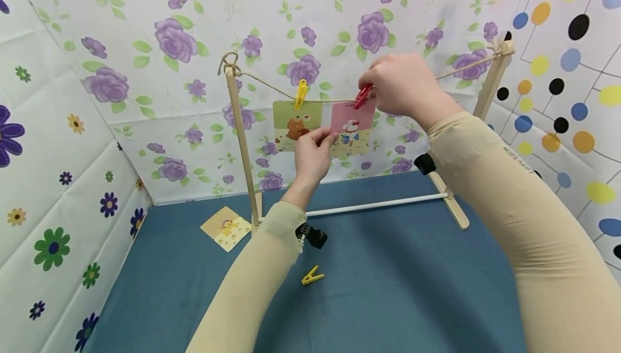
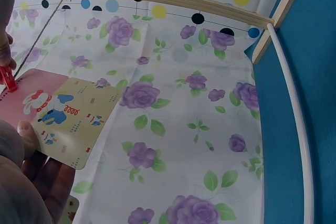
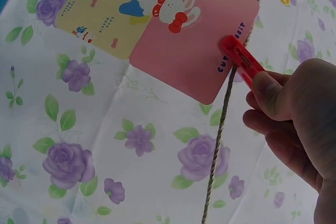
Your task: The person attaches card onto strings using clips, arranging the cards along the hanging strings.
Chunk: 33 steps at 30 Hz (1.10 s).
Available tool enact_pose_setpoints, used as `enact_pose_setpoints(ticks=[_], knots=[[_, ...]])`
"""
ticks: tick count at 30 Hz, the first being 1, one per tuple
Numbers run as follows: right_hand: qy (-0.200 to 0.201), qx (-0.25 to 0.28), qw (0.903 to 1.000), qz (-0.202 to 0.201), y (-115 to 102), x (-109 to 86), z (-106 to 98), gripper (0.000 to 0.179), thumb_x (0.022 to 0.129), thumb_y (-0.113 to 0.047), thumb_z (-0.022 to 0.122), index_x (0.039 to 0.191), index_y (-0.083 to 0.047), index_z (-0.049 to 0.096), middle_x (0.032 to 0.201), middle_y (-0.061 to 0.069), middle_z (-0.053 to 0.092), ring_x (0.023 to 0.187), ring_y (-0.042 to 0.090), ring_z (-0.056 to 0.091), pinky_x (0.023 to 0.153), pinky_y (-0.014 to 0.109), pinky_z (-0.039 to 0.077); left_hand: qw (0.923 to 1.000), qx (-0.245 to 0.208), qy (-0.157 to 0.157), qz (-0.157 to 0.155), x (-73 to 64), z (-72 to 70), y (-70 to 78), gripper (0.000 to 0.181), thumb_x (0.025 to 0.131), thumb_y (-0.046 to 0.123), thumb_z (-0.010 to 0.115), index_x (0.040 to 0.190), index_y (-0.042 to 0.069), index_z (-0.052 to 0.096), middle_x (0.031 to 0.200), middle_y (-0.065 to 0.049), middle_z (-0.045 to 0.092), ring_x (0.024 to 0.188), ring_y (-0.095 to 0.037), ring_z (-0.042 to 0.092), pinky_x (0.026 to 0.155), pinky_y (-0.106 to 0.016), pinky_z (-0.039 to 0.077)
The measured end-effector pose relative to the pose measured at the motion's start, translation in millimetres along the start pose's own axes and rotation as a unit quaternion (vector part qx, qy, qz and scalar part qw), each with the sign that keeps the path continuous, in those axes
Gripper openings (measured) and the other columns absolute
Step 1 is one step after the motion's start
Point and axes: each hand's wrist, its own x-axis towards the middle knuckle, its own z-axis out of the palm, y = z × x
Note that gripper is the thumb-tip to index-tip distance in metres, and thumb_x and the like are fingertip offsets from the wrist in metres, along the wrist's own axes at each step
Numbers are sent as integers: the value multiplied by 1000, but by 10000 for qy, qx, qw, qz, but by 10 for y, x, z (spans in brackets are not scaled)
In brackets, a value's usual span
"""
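Note:
A pink and cream card (image 1: 350, 121) with a white rabbit on it is up against the twine (image 3: 219, 135). My left hand (image 1: 312, 153) pinches the card's left edge between thumb and fingers. At the card's top edge, my right hand (image 1: 400, 84) pinches a red clothespin (image 3: 241, 56), whose tip overlaps the card and the twine. Just left of it hangs a green and cream bear card (image 1: 297, 118), held on the twine by a yellow clothespin (image 1: 301, 94).
The twine runs between two wooden posts (image 1: 241, 137), joined low down by a white rod (image 1: 378, 206). On the blue tabletop (image 1: 388, 288) lie a yellow clothespin (image 1: 312, 275) and, by the left post, another card (image 1: 226, 228). Flowered sheeting (image 1: 204, 94) stands behind.

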Motion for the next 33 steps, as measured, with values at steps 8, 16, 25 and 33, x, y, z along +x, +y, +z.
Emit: enact_pose_setpoints(ticks=[8, 16, 25, 33], knots=[[-146, -28, 9999, 39, -25, 10, -22, 19, 97, -8, 73, 113, -12, 83, 111, 13, 78, 100, 37, 72, 76, 56, 58, 10000, -9, 25, -13, 6, -8, 5, 25, 105, 23, 71, 117, 5, 82, 104, -6, 79, 92, -17, 69, 74, -27, 53], [326, 201, 9992, -99, -3, -77, 36, 36, 98, -19, 70, 133, -13, 76, 126, 13, 74, 102, 34, 71, 71, 53, 58, 10000, -7, 34, 32, -38, -23, -12, 26, 105, 24, 71, 120, 5, 81, 104, -7, 79, 93, -18, 70, 76, -30, 54], [2910, 1352, 9467, 284, -91, -368, 347, 33, 102, -22, 68, 132, -14, 78, 128, 8, 76, 86, 31, 74, 63, 48, 56, 9998, -140, 101, -27, -82, -29, -78, 26, 107, 23, 69, 129, 10, 77, 108, -4, 79, 97, -17, 75, 83, -35, 60], [3889, 2236, 8934, 254, -285, -633, 783, 28, 100, -12, 65, 122, -9, 82, 119, 9, 78, 88, 28, 75, 71, 43, 62, 9994, -303, 32, -155, -105, -41, -131, 29, 108, 22, 68, 131, 5, 75, 112, -6, 79, 102, -21, 76, 89, -36, 60]])
